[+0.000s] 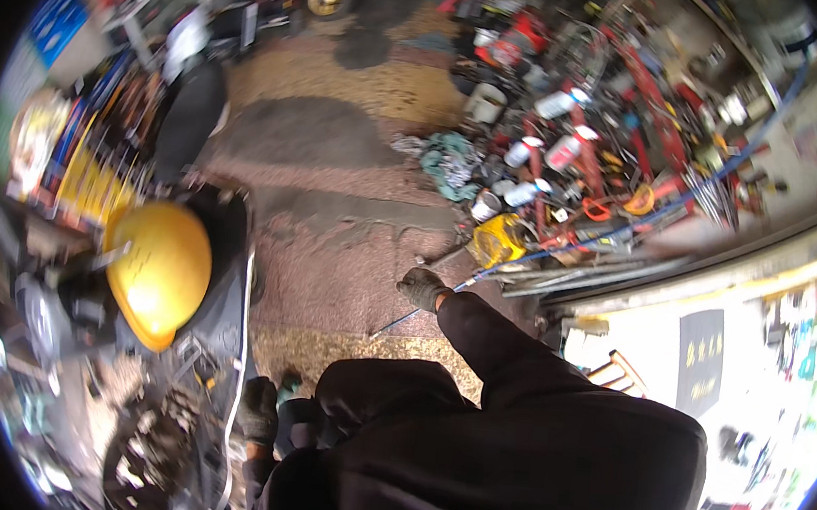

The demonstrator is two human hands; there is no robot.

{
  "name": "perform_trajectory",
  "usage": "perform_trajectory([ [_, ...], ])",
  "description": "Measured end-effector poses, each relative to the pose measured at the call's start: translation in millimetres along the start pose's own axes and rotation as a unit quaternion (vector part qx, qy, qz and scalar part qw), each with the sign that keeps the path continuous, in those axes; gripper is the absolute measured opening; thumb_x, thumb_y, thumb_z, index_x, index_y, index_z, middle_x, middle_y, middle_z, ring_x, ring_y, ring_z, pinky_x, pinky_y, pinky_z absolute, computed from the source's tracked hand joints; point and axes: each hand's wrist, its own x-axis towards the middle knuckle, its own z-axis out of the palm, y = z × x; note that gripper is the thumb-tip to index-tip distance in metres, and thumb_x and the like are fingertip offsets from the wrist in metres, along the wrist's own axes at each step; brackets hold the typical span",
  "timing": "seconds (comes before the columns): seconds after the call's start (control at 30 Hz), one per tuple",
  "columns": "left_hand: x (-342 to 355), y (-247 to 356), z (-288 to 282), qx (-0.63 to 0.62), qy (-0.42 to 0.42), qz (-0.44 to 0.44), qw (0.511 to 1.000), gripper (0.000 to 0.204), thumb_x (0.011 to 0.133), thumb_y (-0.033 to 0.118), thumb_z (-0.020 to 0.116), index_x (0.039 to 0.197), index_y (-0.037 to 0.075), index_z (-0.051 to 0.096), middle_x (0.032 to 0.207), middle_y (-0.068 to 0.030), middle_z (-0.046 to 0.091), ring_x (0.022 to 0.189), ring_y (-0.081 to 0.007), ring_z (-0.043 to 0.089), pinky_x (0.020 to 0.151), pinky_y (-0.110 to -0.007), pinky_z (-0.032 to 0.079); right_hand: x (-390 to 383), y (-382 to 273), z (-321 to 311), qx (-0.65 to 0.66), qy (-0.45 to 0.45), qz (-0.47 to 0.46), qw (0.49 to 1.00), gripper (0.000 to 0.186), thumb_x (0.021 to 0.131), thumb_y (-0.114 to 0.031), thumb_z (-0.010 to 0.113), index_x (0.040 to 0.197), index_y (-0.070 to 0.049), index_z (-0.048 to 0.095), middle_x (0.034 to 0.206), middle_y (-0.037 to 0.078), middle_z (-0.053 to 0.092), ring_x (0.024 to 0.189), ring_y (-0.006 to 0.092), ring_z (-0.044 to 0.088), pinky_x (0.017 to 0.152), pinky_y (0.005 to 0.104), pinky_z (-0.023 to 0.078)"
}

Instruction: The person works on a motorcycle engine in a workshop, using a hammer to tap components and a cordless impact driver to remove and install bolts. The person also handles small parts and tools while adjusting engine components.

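Observation:
My right hand, in a dark grey glove, reaches out ahead over the reddish floor, its fingers curled in. A blue hose runs from the upper right down to that hand, and a thin blue length shows past it. Whether the fingers hold this line or it passes beneath them is unclear. Just beyond the hand is a short bar-like metal piece, next to a yellow object. My left hand, also gloved, hangs low by the edge of the left-hand bench; blur hides its fingers.
A yellow hard hat rests on the cluttered left side, near a black motorcycle seat. Spray bottles, a green cloth, red metal parts and tools crowd the right. Long metal bars lie along the doorway edge.

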Motion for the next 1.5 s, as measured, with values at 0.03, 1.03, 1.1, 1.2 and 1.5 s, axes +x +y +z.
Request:
perform_trajectory([
  [0.03, 17, 9, 9, 0.138, -0.060, 0.075, 0.986, 0.010, 0.090, 0.010, 0.059, 0.096, 0.002, 0.058, 0.096, -0.0085, 0.063, 0.092, -0.0232, 0.060, 0.080, -0.035, 0.049, -3, 17, -9, 0.032, 0.021, 0.013, 0.999, 0.035, 0.089, -0.037, 0.053, 0.090, -0.005, 0.066, 0.092, 0.018, 0.066, 0.089, 0.0358, 0.062, 0.078, 0.0437, 0.049],
  [1.03, 613, 279, 437, 0.413, -0.426, 0.336, 0.731, 0.019, 0.088, 0.015, 0.057, 0.098, 0.000, 0.060, 0.091, -0.0146, 0.066, 0.084, -0.0278, 0.065, 0.077, -0.036, 0.051, 111, 338, -366, -0.042, 0.503, 0.246, 0.827, 0.014, 0.079, -0.020, 0.063, 0.077, -0.006, 0.064, 0.078, 0.010, 0.064, 0.076, 0.0264, 0.063, 0.063, 0.0371, 0.051],
  [1.1, 634, 292, 484, 0.443, -0.463, 0.297, 0.707, 0.029, 0.090, 0.024, 0.060, 0.103, -0.002, 0.059, 0.101, -0.0185, 0.063, 0.093, -0.0362, 0.061, 0.081, -0.042, 0.049, 136, 411, -446, -0.151, 0.525, 0.264, 0.795, 0.019, 0.078, -0.025, 0.064, 0.079, -0.006, 0.065, 0.078, 0.011, 0.064, 0.079, 0.0276, 0.063, 0.065, 0.0383, 0.050],
  [1.2, 650, 307, 547, 0.462, -0.434, 0.182, 0.751, 0.033, 0.090, 0.025, 0.060, 0.107, -0.003, 0.059, 0.102, -0.0180, 0.064, 0.094, -0.0349, 0.061, 0.081, -0.042, 0.049, 162, 487, -527, -0.220, 0.582, 0.349, 0.701, 0.022, 0.077, -0.029, 0.067, 0.084, -0.008, 0.066, 0.078, 0.012, 0.064, 0.081, 0.0294, 0.063, 0.069, 0.0386, 0.050],
  [1.5, 710, 333, 648, 0.456, -0.423, 0.080, 0.779, 0.027, 0.084, 0.020, 0.064, 0.100, -0.002, 0.061, 0.093, -0.0181, 0.067, 0.089, -0.0303, 0.066, 0.080, -0.039, 0.051, 216, 592, -651, 0.115, 0.574, 0.500, 0.638, 0.039, 0.082, -0.024, 0.063, 0.119, -0.013, 0.059, 0.100, 0.019, 0.069, 0.100, 0.0379, 0.064, 0.084, 0.0459, 0.051],
])
